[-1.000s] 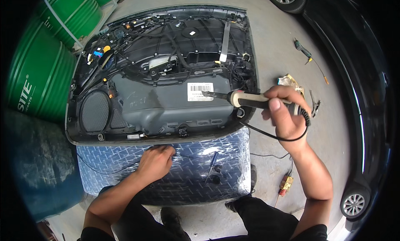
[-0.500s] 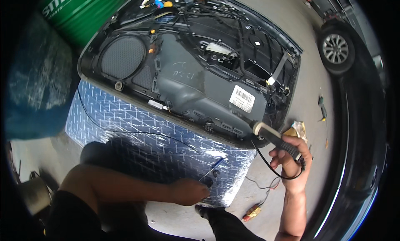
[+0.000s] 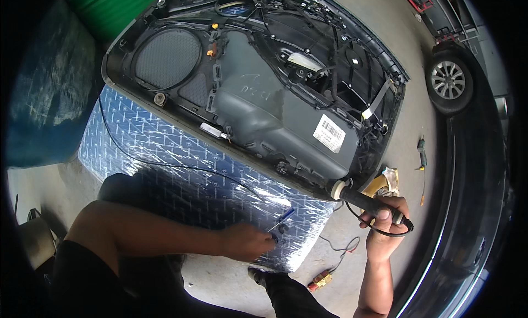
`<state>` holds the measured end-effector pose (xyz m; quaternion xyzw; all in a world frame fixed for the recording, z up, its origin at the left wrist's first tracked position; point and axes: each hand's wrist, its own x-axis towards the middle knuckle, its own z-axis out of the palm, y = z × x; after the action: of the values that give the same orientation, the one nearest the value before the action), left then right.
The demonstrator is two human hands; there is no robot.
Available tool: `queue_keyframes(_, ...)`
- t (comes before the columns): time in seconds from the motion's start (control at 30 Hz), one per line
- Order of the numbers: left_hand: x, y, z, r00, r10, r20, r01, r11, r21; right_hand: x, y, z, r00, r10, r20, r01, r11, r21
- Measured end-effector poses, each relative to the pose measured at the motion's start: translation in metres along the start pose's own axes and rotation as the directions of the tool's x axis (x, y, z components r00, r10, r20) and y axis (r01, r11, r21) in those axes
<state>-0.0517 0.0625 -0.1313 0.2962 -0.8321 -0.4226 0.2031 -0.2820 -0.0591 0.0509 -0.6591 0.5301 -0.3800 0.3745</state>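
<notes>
My right hand (image 3: 385, 221) is closed round the black handle of a corded soldering iron (image 3: 360, 199) with a pale collar. Its collar end is at the lower right corner of a car door panel (image 3: 264, 114), which lies with its inner side up; the tip cannot be made out. My left hand (image 3: 247, 242) is curled on the near part of a blue plastic-wrapped box (image 3: 181, 147) under the panel. What its fingers hold, if anything, is hidden. Beside it lie a blue-handled screwdriver (image 3: 282, 219) and a small dark piece (image 3: 283, 229).
A green drum (image 3: 124, 12) and a large blue container (image 3: 47, 92) stand at the left. On the right is a dark car with a wheel (image 3: 451, 80). A green-handled tool (image 3: 422, 153) and a red-yellow connector (image 3: 320, 279) lie on the floor. A black cord (image 3: 165, 165) crosses the box.
My right hand has shifted slightly down, and the soldering iron's collar end is lower, nearer the panel's corner. The left hand stays curled beside the screwdriver. The whole view has shifted a little.
</notes>
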Motion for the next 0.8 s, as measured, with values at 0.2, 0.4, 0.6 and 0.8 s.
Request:
queue_keyframes(0.2, 0.002, 0.000, -0.009, 0.998, 0.002, -0.058, -0.002, 1.000, 0.007, -0.002, 0.004, 0.007, 0.999, 0.035, 0.011, -0.035, 0.999, 0.016)
queue_keyframes(0.4, 0.002, 0.000, -0.010, 0.997, 0.021, -0.069, -0.021, 1.000, 0.005, -0.004, 0.005, 0.012, 0.998, 0.056, 0.002, -0.056, 0.998, 0.031)
queue_keyframes(0.6, 0.003, 0.001, -0.010, 0.999, 0.013, -0.036, -0.013, 1.000, 0.007, -0.004, 0.005, 0.014, 0.997, 0.083, 0.001, -0.083, 0.996, 0.032)
queue_keyframes(0.8, 0.003, 0.002, -0.011, 0.997, 0.019, -0.070, -0.018, 1.000, 0.013, -0.003, 0.004, 0.018, 0.997, 0.079, 0.004, -0.079, 0.996, 0.034)
